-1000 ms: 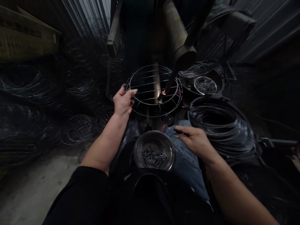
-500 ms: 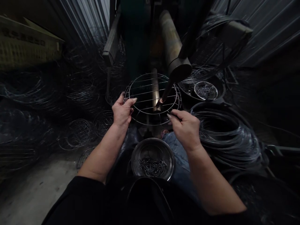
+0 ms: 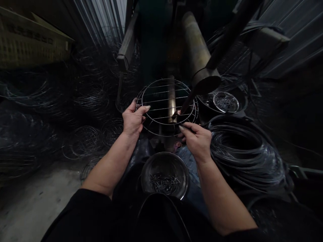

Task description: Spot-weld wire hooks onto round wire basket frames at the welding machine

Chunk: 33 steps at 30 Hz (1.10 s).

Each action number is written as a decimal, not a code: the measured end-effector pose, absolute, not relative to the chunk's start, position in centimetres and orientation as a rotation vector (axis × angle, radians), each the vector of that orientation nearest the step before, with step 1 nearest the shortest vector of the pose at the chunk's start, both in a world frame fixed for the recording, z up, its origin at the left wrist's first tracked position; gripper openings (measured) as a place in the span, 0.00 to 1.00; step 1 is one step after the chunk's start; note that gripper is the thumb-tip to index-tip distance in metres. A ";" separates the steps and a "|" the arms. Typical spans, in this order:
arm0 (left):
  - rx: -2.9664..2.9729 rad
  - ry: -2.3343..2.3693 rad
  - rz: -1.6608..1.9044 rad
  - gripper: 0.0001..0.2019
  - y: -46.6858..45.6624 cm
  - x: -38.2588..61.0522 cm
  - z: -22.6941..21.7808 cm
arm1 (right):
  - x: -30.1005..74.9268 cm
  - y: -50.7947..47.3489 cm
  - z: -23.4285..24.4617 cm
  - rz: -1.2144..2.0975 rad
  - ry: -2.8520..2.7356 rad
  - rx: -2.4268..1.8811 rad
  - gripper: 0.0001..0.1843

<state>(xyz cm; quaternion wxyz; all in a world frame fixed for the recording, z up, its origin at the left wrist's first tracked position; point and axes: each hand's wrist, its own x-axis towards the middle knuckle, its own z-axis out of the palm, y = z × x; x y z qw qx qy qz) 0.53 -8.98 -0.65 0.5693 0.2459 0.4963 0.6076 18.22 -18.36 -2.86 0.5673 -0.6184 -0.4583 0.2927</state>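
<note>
A round wire rack (image 3: 155, 101), made of two rings with parallel cross wires, is held level in front of me. My left hand (image 3: 133, 117) grips its left side, thumb on top of the rim. At the front right rim, my right hand (image 3: 195, 136) is closed in a pinch; whatever lies between its fingertips is too small to make out. A copper-coloured electrode tip (image 3: 179, 112) on a slanted dark arm meets the rack above an upright-looking brass-coloured bar (image 3: 172, 97). Below, a metal bowl (image 3: 185, 171) holds short bent wire pieces (image 3: 164, 183).
A thick machine cylinder (image 3: 198, 43) juts toward me above the rack. At right lies a large wire coil (image 3: 244, 151), with a smaller dish (image 3: 225, 102) of wire pieces behind it. Stacked wire racks (image 3: 84, 139) and a yellow crate (image 3: 32, 40) stand at left.
My view has shifted slightly, so the machine appears further right. My right fingertips have moved a little left and down along the rack's front rim. The left hand keeps its grip.
</note>
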 end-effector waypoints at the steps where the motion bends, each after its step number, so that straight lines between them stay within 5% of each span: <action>1: 0.577 1.165 1.421 0.35 -9.0 0.6 -0.7 | 18.0 -18.3 -2.9 0.664 -1.050 -1.461 0.10; 18: 0.553 1.150 1.367 0.37 -8.3 0.5 -0.3 | 17.6 -17.9 -3.2 0.441 -1.124 -1.510 0.10; 33: 0.552 1.169 1.351 0.37 -6.8 0.6 -0.2 | 17.4 -16.2 -2.0 0.559 -1.048 -1.474 0.09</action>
